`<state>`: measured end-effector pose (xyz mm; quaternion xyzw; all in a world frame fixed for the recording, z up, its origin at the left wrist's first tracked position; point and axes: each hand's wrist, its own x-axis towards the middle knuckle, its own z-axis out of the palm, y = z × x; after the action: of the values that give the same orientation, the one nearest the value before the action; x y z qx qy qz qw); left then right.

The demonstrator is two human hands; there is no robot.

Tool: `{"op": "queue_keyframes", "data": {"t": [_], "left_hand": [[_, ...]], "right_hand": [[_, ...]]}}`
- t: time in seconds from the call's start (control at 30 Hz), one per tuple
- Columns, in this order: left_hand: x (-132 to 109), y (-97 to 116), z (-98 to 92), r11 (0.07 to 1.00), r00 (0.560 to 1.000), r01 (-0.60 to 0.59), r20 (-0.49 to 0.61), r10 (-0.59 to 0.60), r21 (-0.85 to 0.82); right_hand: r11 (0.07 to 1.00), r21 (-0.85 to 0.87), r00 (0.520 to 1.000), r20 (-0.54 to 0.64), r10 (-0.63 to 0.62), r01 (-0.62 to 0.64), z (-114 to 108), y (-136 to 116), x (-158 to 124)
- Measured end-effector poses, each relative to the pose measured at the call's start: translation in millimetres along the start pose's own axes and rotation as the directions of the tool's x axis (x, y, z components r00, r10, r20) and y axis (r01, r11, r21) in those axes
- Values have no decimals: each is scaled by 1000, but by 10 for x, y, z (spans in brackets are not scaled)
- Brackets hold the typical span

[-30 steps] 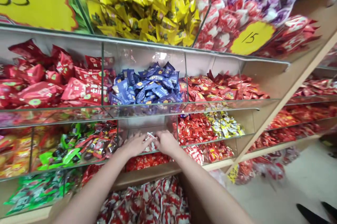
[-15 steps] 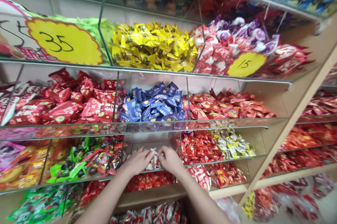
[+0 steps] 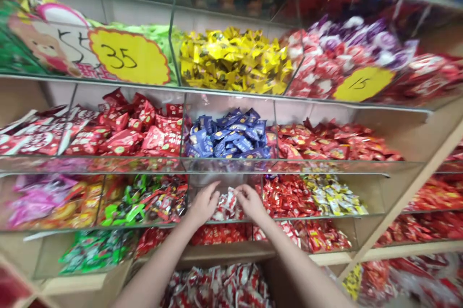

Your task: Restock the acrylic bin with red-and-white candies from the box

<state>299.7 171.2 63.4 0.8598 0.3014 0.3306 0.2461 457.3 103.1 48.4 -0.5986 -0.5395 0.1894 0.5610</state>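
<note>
Both of my hands reach into a clear shelf compartment [image 3: 224, 180] holding red-and-white wrapped candies [image 3: 227, 204]. My left hand [image 3: 203, 204] rests on the left of the pile, fingers curved over the candies. My right hand [image 3: 251, 203] is on the right side, fingers bent onto the same pile. The candies between them are partly hidden by the fingers. Whether either hand grips a candy is unclear.
Glass-fronted shelves hold blue candies [image 3: 227, 135] just above, yellow ones [image 3: 235, 59] higher, red packs [image 3: 137, 127] at left and red and yellow sweets [image 3: 311, 197] to the right. Yellow price tags read 35 [image 3: 128, 57] and 15 [image 3: 362, 84]. A wooden shelf post [image 3: 408, 192] slants at right.
The view has tilted up and shifted, showing more of the upper shelves. My hands stay in the same compartment, fingers now spread slightly further over the candies.
</note>
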Motion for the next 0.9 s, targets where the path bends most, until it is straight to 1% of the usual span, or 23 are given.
{"op": "queue_keyframes", "data": {"t": [0.13,0.23,0.4,0.53,0.6,0.73,0.8,0.9], "left_hand": [[-11,-4,47,990,999,25,34,-20,-135],[-5,-49,97,976,997,45,67,-31,-214],[15,-70,154,944,994,87,85,-63,-319],[21,-34,168,927,991,91,123,-50,-364],[15,-22,163,929,994,90,92,-61,-359],[-16,-1,121,954,997,64,-19,-72,-294],[-31,13,92,964,997,36,-49,-51,-262],[-39,23,68,966,998,5,-64,-22,-259]], "right_hand": [[974,217,998,27,63,-67,115,56,116],[936,336,995,38,98,-105,195,52,122],[877,457,988,24,153,-147,200,64,79],[834,525,980,-8,201,-167,166,76,73],[821,547,977,-27,210,-161,163,57,68],[813,565,976,-59,208,-139,172,-3,51],[803,578,977,-49,209,-142,171,-18,43],[783,600,977,-14,215,-164,161,-5,31]]}}
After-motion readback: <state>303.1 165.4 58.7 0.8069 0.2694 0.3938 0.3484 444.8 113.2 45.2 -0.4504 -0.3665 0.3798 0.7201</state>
